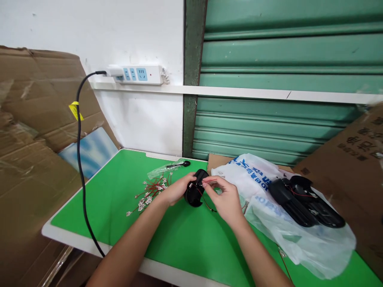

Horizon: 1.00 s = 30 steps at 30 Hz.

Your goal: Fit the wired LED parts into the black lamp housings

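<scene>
My left hand [176,190] grips a small black plastic housing [196,187] just above the green tabletop [119,199]. My right hand [225,198] pinches a thin red wire [206,201] at the housing's top right; the wire trails down to the table. A bundle of red wires with small white ends [149,194] lies just left of my left hand. Both forearms reach in from the bottom edge.
A white plastic bag [269,207] lies right of my hands with two black parts [305,201] on it. A clear bag with a black item [172,166] sits behind. A black cable [80,159] hangs from a wall power strip [137,74]. Cardboard [30,139] stands at the left and right.
</scene>
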Available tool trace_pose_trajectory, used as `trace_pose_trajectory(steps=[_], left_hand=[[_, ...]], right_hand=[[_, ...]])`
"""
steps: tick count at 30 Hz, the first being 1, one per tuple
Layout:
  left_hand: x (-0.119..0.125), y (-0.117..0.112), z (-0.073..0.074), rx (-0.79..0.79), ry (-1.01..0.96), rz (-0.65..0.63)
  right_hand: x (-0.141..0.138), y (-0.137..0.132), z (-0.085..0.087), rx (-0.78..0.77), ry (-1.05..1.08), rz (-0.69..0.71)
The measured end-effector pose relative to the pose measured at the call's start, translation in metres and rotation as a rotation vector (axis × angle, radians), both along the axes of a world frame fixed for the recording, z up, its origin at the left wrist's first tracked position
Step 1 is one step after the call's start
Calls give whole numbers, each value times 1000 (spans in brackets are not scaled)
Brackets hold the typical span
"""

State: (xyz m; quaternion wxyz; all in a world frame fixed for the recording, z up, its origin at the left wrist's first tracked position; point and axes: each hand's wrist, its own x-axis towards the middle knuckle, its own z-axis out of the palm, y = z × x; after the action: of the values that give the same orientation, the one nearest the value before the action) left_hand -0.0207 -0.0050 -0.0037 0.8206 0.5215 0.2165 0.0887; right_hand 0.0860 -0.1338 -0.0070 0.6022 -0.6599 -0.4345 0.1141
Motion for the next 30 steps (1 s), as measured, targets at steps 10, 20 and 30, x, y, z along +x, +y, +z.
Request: trace_pose_trajectory(steps=[10,20,30], left_hand=[[-2,-3,11,-100,0,37],[-1,-1,7,-61,-5,31],[-2,-1,-2,221,-34,-2]], right_hand=[[-1,-1,-5,24,-164,-48],[-1,-1,-7,18,-265,-37],[-5,-1,-10,-4,-400,-66]])
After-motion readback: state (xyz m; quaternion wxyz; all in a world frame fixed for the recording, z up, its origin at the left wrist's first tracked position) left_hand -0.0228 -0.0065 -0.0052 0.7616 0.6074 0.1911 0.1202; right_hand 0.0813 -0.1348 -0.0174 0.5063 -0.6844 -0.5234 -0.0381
